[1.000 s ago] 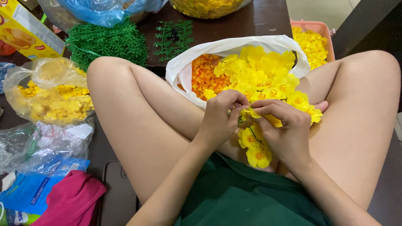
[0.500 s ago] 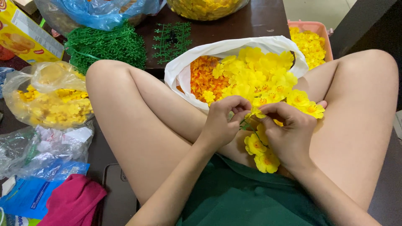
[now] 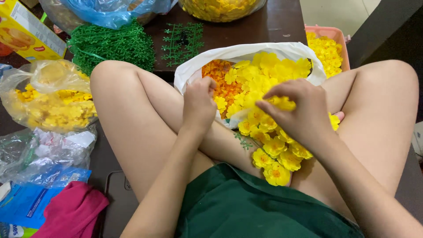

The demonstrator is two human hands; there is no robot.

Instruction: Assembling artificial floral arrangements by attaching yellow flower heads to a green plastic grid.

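Both hands have risen apart: left hand (image 3: 199,103) curls shut over the white bag (image 3: 246,53), its hold hidden; right hand (image 3: 299,112) pinches a yellow flower (image 3: 282,103) from the garland (image 3: 273,150) on the lap. Farther off lie a clear bag of blossoms (image 3: 48,101), green stems (image 3: 110,44) and a yellow carton (image 3: 26,33).

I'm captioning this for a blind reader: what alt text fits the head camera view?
A seated person's right hand pinches a yellow fabric flower above a strand of yellow flowers in their lap, while the left hand is closed beside a white bag of yellow and orange flowers.
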